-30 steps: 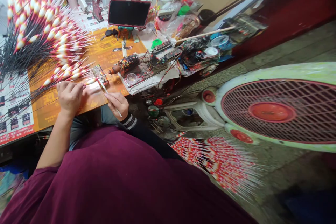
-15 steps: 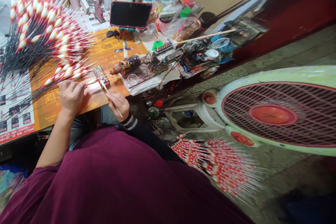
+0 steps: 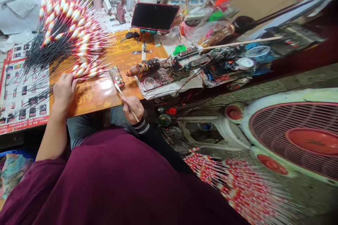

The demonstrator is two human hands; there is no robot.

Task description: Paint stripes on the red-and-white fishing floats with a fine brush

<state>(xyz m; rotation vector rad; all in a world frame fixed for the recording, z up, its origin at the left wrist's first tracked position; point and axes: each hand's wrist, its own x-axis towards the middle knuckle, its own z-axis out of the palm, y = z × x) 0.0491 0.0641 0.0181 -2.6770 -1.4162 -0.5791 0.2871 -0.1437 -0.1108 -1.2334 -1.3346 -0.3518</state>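
- Bright, even indoor light; shadows dark only under the bench edge
- Glare at 9 o'clock on the orange table mat
- 5 o'clock: painted floats blurred
- 4 o'clock: fan guard warped by lens

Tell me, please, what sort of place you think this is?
It is most likely a small workshop for hand-painting fishing floats: a large bunch of red-and-white floats lies on the desk, more floats are spread on the floor, and a paint-spattered tool rests nearby.
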